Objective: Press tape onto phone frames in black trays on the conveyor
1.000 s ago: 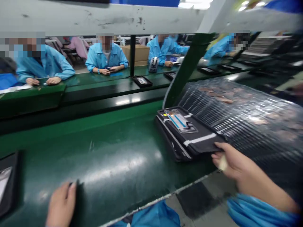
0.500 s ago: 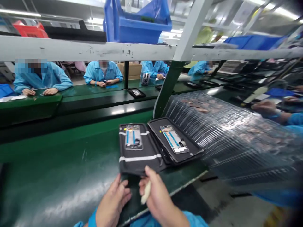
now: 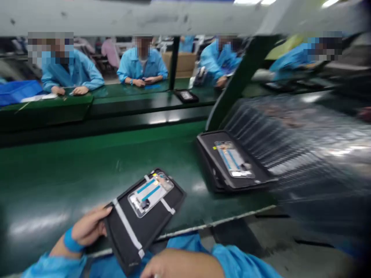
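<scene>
In my left hand [image 3: 91, 226] is a black tray [image 3: 147, 235] with white tape strips, gripped by its left edge, thumb on top. The tray is turned at an angle and sits over the bench's front edge. On it lies a phone frame [image 3: 159, 206] with two blue strips, a yellow tab and a small dark part. My right hand [image 3: 162, 264] is beside the tray's lower corner at the bottom of the picture. Its fingers are mostly cut off, so I cannot tell whether it touches the tray.
A stack of black trays [image 3: 211, 170] stands to the right, its top one bearing another phone frame [image 3: 232, 160]. Beyond it leans a large pile of clear plastic trays [image 3: 261, 135]. A green post [image 3: 232, 92] rises behind. Co-workers in blue [image 3: 142, 65] sit across the green bench [image 3: 72, 173].
The left-hand black tray has left its place beside the stack, come towards me and to the left, and turned. My left hand has taken hold of it; my right hand has dropped lower.
</scene>
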A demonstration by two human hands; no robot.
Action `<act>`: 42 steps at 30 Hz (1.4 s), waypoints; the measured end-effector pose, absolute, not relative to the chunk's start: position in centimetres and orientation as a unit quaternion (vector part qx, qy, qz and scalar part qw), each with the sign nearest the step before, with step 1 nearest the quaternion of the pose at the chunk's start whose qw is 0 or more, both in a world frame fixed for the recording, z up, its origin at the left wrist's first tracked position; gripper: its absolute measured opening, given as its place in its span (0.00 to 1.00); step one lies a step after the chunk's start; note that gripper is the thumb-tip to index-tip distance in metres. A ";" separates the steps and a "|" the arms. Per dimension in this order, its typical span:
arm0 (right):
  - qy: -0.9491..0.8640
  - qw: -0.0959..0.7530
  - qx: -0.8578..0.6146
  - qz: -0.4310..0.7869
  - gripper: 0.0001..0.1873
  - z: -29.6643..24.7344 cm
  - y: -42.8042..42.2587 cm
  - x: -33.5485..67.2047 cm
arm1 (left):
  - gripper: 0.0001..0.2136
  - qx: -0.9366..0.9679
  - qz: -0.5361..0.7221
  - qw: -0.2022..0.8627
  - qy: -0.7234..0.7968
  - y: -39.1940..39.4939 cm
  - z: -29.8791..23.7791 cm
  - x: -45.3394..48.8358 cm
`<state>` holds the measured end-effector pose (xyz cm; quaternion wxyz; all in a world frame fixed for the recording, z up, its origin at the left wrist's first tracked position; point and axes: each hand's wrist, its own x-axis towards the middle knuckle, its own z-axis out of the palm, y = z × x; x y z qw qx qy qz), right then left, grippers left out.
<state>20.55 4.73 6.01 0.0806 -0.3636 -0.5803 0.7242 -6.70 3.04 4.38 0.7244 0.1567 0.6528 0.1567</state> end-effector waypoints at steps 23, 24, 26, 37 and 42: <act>-0.829 -0.128 -0.484 0.250 0.21 3.2 11.8 19.6 | 0.12 0.661 0.117 -0.137 0.729 2.4 0.7 5.5; -0.825 -0.122 -0.485 0.263 0.20 3.1 11.6 19.6 | 0.12 0.661 0.111 -0.144 0.728 2.5 0.6 5.8; -0.820 -0.106 -0.484 0.287 0.20 2.7 11.2 19.7 | 0.11 0.662 0.104 -0.155 0.726 2.8 0.5 6.2; -0.819 -0.032 -0.437 0.371 0.14 3.7 10.7 20.8 | 0.11 0.703 0.136 -0.132 0.685 3.9 0.2 7.6; -0.800 -0.042 -0.434 0.412 0.13 3.3 11.4 21.1 | 0.09 0.704 0.161 -0.103 0.684 4.1 -0.2 7.3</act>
